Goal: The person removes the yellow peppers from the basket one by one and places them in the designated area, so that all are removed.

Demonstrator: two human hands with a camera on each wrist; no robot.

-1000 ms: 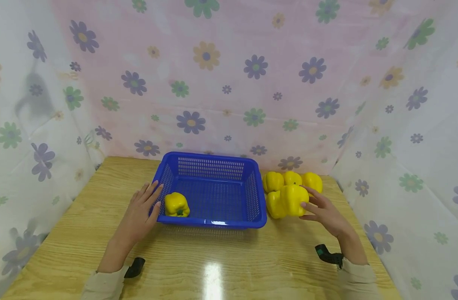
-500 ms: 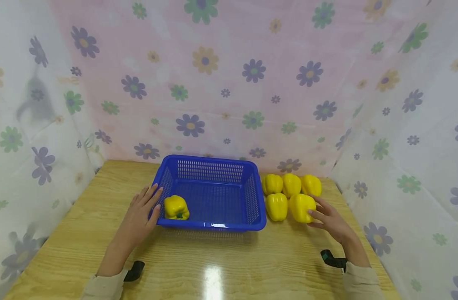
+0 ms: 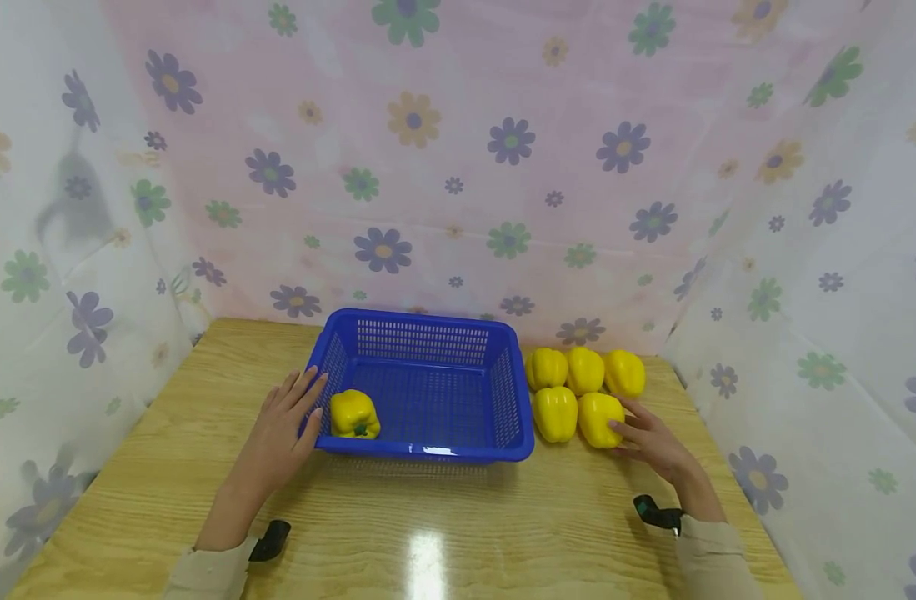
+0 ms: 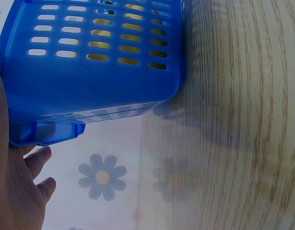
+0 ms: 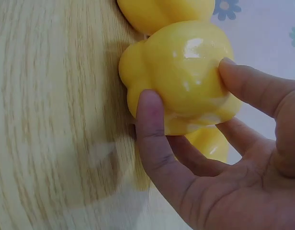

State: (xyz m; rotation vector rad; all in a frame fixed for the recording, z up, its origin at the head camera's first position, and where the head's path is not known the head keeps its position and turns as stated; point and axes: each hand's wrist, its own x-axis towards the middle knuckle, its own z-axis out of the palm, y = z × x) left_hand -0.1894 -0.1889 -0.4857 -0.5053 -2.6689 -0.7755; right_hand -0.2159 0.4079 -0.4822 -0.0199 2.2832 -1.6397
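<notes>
My right hand (image 3: 653, 442) holds a yellow bell pepper (image 3: 601, 420) at the right end of the front row, on the table. In the right wrist view the fingers (image 5: 151, 115) spread round that pepper's near end. My left hand (image 3: 277, 429) lies over the left rim of a blue plastic basket (image 3: 420, 452), its fingers mostly straight. One yellow bell pepper (image 3: 354, 413) sits inside, in the basket's front left corner. In the left wrist view the basket's slotted wall (image 4: 90, 81) fills the upper left, and yellow shows through the slots.
Beside the held pepper stands another yellow bell pepper (image 3: 555, 414), close to the basket's right side. Behind them is a row of three more bell peppers (image 3: 585, 371). A flowered curtain (image 3: 458, 167) encloses the wooden table (image 3: 352, 533) at the back and sides.
My right hand has lowered the pepper from above the front row, moving right, onto the table, then shifted it slightly left. My left hand and the basket have stayed in place.
</notes>
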